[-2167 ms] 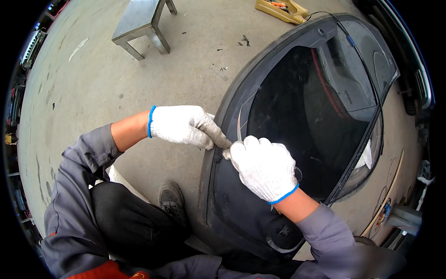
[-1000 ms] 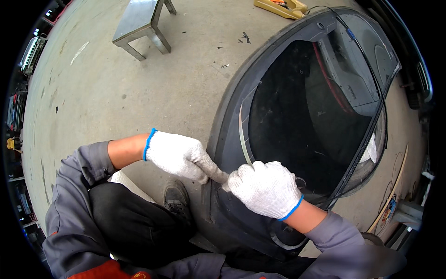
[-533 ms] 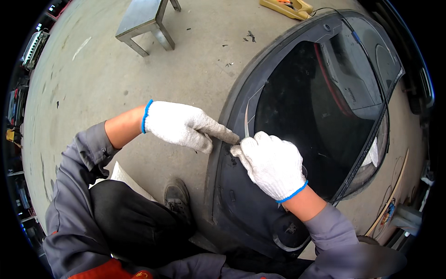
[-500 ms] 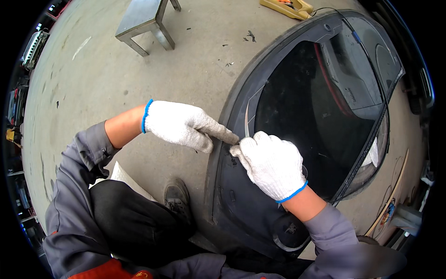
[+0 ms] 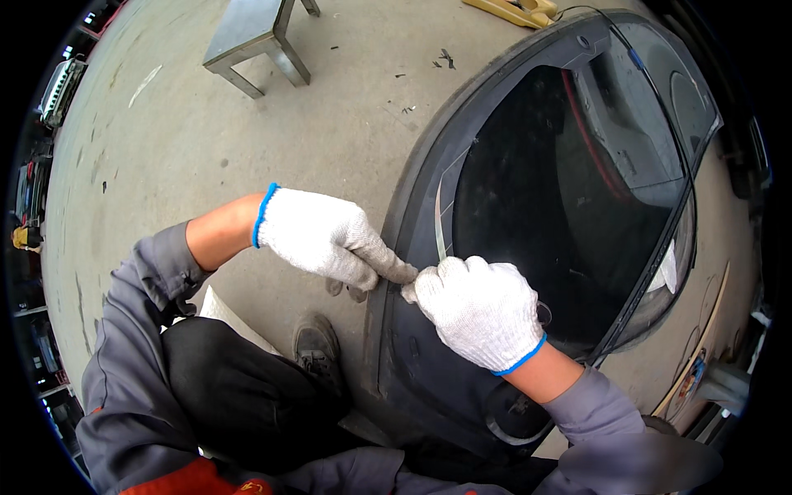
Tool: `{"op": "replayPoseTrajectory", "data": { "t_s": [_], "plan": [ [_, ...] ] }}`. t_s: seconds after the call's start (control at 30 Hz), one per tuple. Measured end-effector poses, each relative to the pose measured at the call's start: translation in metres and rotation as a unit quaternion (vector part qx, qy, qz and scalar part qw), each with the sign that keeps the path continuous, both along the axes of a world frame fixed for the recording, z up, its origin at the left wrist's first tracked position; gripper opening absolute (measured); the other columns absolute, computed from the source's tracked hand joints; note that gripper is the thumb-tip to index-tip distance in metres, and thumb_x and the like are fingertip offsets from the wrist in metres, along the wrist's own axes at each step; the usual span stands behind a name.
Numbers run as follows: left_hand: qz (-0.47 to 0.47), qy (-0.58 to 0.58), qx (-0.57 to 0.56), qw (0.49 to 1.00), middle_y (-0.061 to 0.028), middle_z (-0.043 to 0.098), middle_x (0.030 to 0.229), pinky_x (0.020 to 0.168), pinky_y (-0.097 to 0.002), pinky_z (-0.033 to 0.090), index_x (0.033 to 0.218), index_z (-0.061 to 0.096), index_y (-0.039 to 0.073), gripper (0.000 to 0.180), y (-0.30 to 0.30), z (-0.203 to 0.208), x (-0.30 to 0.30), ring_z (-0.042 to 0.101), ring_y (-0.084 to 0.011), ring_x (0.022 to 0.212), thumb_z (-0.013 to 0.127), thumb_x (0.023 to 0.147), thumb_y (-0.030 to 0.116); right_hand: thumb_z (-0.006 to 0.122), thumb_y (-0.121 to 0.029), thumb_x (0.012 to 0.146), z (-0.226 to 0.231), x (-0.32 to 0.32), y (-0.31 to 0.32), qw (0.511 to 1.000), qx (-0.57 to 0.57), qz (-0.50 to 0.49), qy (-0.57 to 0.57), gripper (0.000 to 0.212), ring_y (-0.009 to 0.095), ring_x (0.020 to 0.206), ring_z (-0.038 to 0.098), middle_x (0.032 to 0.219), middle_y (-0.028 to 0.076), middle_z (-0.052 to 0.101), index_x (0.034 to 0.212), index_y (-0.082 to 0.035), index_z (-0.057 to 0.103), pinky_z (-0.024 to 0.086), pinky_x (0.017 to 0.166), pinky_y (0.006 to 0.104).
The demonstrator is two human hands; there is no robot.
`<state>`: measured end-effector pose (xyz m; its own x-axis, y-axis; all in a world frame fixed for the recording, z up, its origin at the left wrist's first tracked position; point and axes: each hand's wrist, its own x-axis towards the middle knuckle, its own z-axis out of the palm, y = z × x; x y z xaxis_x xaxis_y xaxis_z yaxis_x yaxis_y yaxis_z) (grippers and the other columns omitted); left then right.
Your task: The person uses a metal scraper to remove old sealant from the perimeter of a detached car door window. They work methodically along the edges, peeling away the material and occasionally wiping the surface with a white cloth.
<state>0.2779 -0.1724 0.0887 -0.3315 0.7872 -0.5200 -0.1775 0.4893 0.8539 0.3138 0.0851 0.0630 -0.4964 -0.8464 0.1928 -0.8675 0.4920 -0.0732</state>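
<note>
My right hand (image 5: 474, 313), in a white knit glove with a blue cuff, is closed over the dark frame of a car tailgate (image 5: 412, 363). From its fist a thin, pale, curved strip (image 5: 440, 223) sticks up along the frame beside the glass; its lower end is hidden in the fingers. My left hand (image 5: 326, 239), gloved alike, reaches in from the left with its index finger stretched out. That fingertip meets the right thumb and fingertips at the frame's edge. The other left fingers are bent and hold nothing that I can see.
The tailgate's dark window (image 5: 528, 206) lies to the right, with a black cable (image 5: 660, 115) across it. A metal stool (image 5: 247, 37) stands at the far left, and a yellow tray (image 5: 520, 11) at the far edge. Black scraps (image 5: 446, 58) lie on the floor. My shoe (image 5: 317, 351) is beside the panel.
Both hands have shifted slightly nearer to me along the frame, and more of the pale strip shows above the right fist. My left index finger has moved down with the right hand.
</note>
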Motion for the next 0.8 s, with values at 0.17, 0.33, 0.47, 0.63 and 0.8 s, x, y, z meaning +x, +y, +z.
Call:
{"op": "replayPoseTrajectory", "data": {
  "t_s": [0.17,0.33,0.47,0.63,0.8],
  "plan": [
    [-0.038,0.034,-0.038,0.998,-0.0130,0.073,0.077,0.057,-0.0309,0.055,0.134,0.064,0.009,0.039,0.005,0.009,0.004,0.069,-0.0146,0.061,0.063,0.095,0.007,0.064,-0.026,0.086,-0.001,0.002,0.004,0.999,-0.009,0.028,0.017,0.012,0.014,0.057,0.057,0.066,-0.001,0.053,0.079,-0.017,0.062,0.042,0.046,0.0327],
    [-0.066,0.171,0.010,0.983,-0.0178,0.073,0.083,0.062,-0.0338,0.055,0.127,0.069,0.008,0.037,0.009,0.009,0.007,0.071,-0.0250,0.067,0.066,0.090,0.009,0.063,-0.025,0.086,0.002,0.002,0.006,0.999,0.006,0.048,0.008,0.010,0.014,0.059,0.057,0.068,0.000,0.053,0.079,-0.017,0.062,0.041,0.045,0.0321],
    [-0.074,0.223,0.036,0.971,-0.0188,0.073,0.092,0.067,-0.0385,0.056,0.125,0.069,0.008,0.038,0.009,0.000,0.016,0.071,-0.0336,0.076,0.067,0.088,0.012,0.063,-0.024,0.085,0.007,0.004,0.006,0.997,0.007,0.070,-0.013,0.010,0.015,0.060,0.058,0.069,0.000,0.054,0.079,-0.016,0.063,0.042,0.044,0.0313],
    [-0.116,0.239,0.017,0.964,-0.0195,0.072,0.090,0.067,-0.0404,0.056,0.122,0.072,0.011,0.035,0.015,0.005,0.022,0.070,-0.0350,0.077,0.068,0.088,0.015,0.064,-0.023,0.085,0.009,0.006,0.008,0.994,0.013,0.096,-0.040,0.010,0.015,0.058,0.059,0.066,0.000,0.053,0.078,-0.016,0.063,0.044,0.043,0.0308],
    [-0.173,0.218,-0.035,0.960,-0.0202,0.073,0.093,0.074,-0.0429,0.056,0.125,0.070,0.008,0.036,0.019,0.016,0.022,0.070,-0.0352,0.081,0.059,0.092,0.018,0.064,-0.023,0.085,0.005,0.008,0.009,0.993,-0.016,0.110,-0.046,0.014,0.015,0.056,0.059,0.062,0.001,0.052,0.074,-0.015,0.064,0.047,0.042,0.0329]
  ]
}}
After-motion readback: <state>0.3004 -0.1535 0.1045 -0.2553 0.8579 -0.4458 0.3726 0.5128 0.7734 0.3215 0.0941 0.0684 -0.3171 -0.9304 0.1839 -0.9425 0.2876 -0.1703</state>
